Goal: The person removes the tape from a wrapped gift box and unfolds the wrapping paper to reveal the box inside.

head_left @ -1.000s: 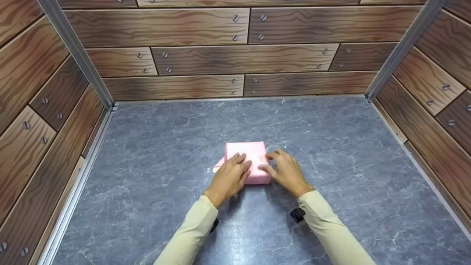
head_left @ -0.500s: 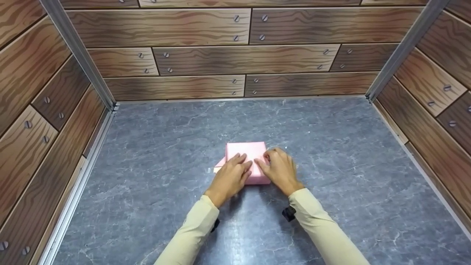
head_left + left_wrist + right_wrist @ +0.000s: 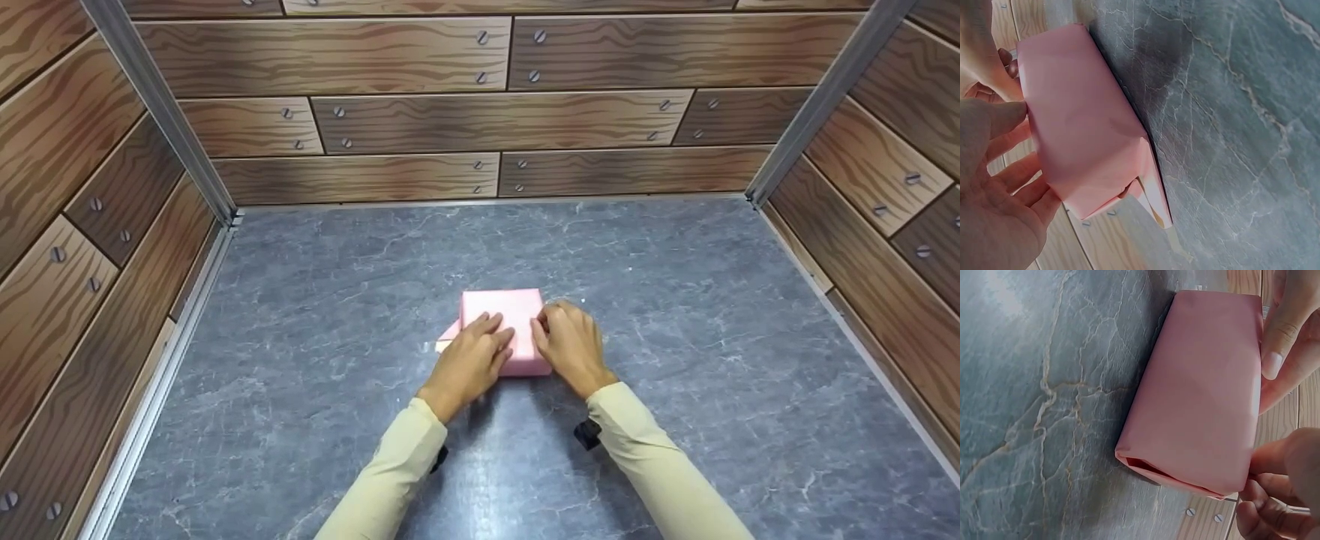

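Observation:
A box wrapped in pink paper (image 3: 501,300) lies on the grey marbled surface. My left hand (image 3: 466,366) rests on its top with fingers stretched out. At the right edge, my right hand (image 3: 571,346) has its thumb against the upper edge and its fingers bent down at the side. A loose paper flap (image 3: 449,332) sticks out from the left side, with a strip of clear tape (image 3: 429,347) at its tip. In the left wrist view that folded flap (image 3: 1154,199) gapes open. In the right wrist view, the paper fold (image 3: 1168,475) at the other end gapes slightly.
Wood-pattern panels (image 3: 420,124) with grey metal rails (image 3: 161,112) enclose the marbled tabletop (image 3: 337,285) at the back and both sides. Small white specks (image 3: 630,268) dot the surface right of the box. Both wrists carry a dark camera (image 3: 588,433).
My right hand has moved slightly left and in against the box's right edge; its thumb slid over the top, then back to the edge. My left hand and the box have stayed put.

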The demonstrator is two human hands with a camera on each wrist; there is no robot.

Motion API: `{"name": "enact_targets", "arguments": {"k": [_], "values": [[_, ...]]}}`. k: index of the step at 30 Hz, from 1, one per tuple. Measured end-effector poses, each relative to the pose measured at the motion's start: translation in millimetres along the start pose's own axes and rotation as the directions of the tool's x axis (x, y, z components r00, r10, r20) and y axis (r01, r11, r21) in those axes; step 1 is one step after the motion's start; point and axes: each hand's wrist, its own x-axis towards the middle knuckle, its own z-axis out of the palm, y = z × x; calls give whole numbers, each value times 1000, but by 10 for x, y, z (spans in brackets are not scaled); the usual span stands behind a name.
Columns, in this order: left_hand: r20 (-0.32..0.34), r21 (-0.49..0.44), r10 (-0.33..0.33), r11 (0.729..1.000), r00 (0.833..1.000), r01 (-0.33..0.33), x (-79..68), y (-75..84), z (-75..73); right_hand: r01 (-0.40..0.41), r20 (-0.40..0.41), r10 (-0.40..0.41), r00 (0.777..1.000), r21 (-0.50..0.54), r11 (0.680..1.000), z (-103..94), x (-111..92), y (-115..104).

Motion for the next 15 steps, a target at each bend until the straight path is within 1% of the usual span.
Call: {"name": "enact_targets", "arguments": {"k": [5, 9, 15], "values": [[-10, 9, 9, 1000, 1000, -9, -1, 4, 6, 10, 23, -10, 1000, -3, 1000, -9, 0, 8], [-7, 9, 8, 1000, 1000, -8, -2, 5, 7, 18, 26, -18, 1000, 1, 1000, -21, 2, 26], [-6, 6, 2, 1000, 1000, -2, -2, 9, -6, 2, 32, -3, 999, 12, 1000, -47, 6, 58]]}}
